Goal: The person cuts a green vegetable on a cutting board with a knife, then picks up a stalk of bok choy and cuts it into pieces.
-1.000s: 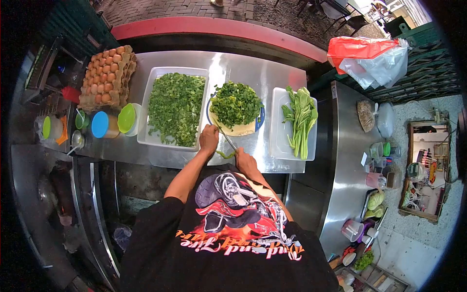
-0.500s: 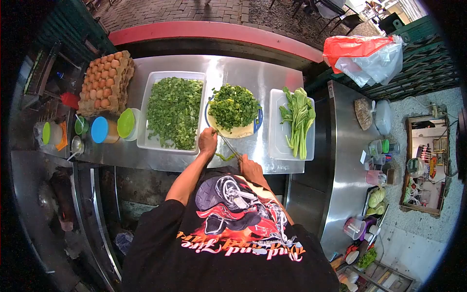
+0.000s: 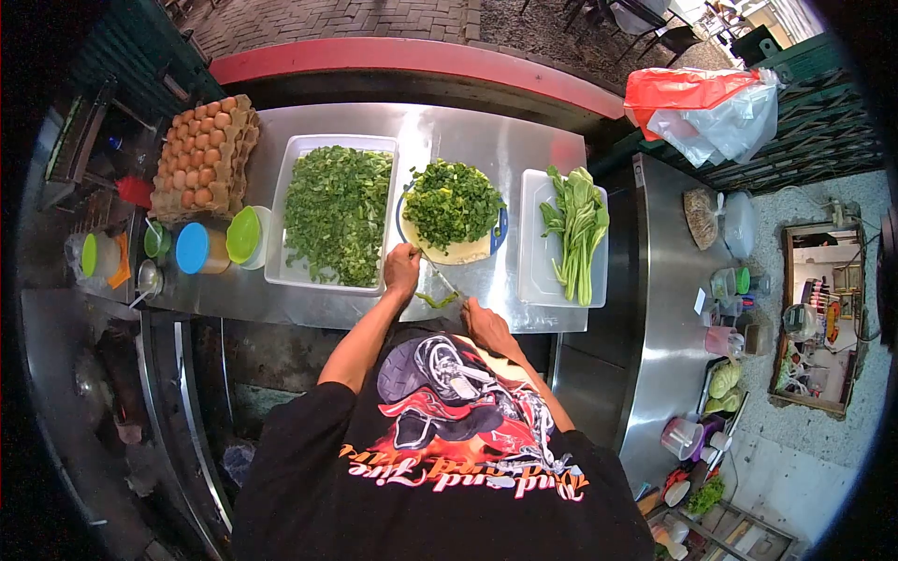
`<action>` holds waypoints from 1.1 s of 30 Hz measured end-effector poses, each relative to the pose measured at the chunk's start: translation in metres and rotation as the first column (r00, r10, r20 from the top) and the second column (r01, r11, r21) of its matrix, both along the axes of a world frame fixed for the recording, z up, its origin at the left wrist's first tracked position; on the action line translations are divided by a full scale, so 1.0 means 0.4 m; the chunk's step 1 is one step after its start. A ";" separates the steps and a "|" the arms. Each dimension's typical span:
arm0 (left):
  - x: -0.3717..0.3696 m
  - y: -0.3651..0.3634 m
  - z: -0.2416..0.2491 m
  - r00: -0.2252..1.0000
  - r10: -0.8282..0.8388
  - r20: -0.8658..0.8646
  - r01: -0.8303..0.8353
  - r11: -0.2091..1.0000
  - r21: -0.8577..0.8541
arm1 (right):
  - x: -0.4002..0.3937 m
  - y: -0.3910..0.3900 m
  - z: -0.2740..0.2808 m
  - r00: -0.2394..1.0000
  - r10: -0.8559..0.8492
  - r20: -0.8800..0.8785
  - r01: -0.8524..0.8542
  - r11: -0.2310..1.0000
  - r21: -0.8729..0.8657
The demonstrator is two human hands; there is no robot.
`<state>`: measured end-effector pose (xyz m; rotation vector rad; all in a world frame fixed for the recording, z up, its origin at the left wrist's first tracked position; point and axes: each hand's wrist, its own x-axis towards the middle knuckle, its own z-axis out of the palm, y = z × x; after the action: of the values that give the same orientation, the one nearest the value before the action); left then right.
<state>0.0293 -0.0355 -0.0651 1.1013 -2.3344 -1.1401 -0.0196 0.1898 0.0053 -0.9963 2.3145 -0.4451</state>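
Note:
A round cutting board [image 3: 468,252] with a blue edge lies on the steel counter, a heap of chopped leafy greens [image 3: 453,204] on top. My right hand [image 3: 485,323] is wrapped round the handle of a knife [image 3: 448,282], whose blade points up and left to the board's near edge. At the board's lower left edge, my left hand [image 3: 402,269] has its fingers closed by the knife's tip; whether they pinch the blade, the board or a bit of greens cannot be made out. Green scraps [image 3: 436,301] lie on the counter below the knife.
A white tray [image 3: 272,252] full of chopped greens stands left of the board. To the right, a clear tray [image 3: 533,285] holds whole leafy greens [image 3: 576,234]. An egg tray [image 3: 238,154], a blue-lidded tub [image 3: 192,251] and a green bowl [image 3: 243,236] stand at far left.
The knife and my right hand have shifted slightly, and the blade's flat looks turned more towards me. My left hand stays at the board's edge. The view has drifted a little.

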 end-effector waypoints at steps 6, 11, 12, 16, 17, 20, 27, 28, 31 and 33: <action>-0.001 -0.002 -0.002 1.000 -0.030 -0.005 0.030 0.999 -0.017 | -0.025 -0.083 -0.106 0.999 0.005 0.031 -0.003 0.998 -0.063; 0.001 0.003 0.007 1.000 -0.012 -0.003 0.012 1.000 -0.029 | -0.022 -0.047 -0.092 0.999 -0.011 0.047 0.016 0.993 -0.116; 0.002 0.002 0.008 1.000 -0.010 -0.004 0.010 1.000 -0.029 | -0.018 -0.027 -0.070 0.997 -0.025 0.075 0.031 0.996 -0.086; 0.006 0.005 0.012 1.000 -0.027 0.006 0.027 0.999 -0.034 | 0.017 -0.001 -0.030 0.995 -0.091 0.050 0.092 0.996 -0.018; 0.005 0.006 0.015 0.999 -0.034 0.010 0.035 0.998 -0.046 | 0.016 -0.008 -0.030 0.994 -0.095 0.050 0.096 0.995 -0.017; 0.010 0.011 0.005 0.998 -0.036 -0.043 0.035 0.999 -0.026 | 0.005 -0.036 -0.034 0.992 -0.122 -0.018 0.122 0.992 0.026; 0.018 0.013 0.003 0.997 -0.035 -0.069 0.033 0.999 -0.022 | 0.008 -0.059 -0.026 0.995 -0.089 -0.048 0.088 0.996 -0.021; 0.017 0.011 -0.008 0.997 -0.025 -0.072 0.025 1.000 -0.008 | 0.008 -0.058 -0.027 0.995 -0.076 -0.061 0.076 0.997 -0.013; 0.007 0.006 -0.013 0.999 -0.012 -0.050 0.013 1.000 0.020 | 0.004 -0.052 -0.030 0.996 -0.064 -0.055 0.064 0.998 0.010; 0.008 0.007 -0.010 1.000 -0.003 -0.014 0.003 0.999 0.036 | 0.008 -0.047 -0.024 0.996 -0.069 -0.055 0.070 0.997 0.020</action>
<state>0.0323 -0.0326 -0.0693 1.0991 -2.3145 -1.1916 -0.0165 0.1710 -0.0042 -0.9311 2.4036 -0.4244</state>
